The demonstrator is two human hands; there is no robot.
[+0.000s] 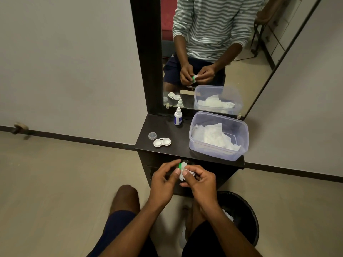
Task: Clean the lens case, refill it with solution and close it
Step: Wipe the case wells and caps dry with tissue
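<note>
Holding a small green cap pinched at the fingertips of the left hand, in front of the dresser edge and above the lap. Right hand pinches a crumpled white tissue and presses it against the cap; tissue touching the cap, partly wrapped over it. Both hands closed on their items, fingers curled. White lens case sits open on the dark dresser top, left side, both wells facing up, no hand on it. A clear round cap lies just beside the case, toward the back left. Solution bottle stands upright near the mirror, white with a blue label, cap on. Clear plastic tub on the right of the dresser top holds loose white tissues. Black bin on the floor to the right of the knees, with some white paper in it. Mirror shows the same grip: both hands together on cap and tissue.
</note>
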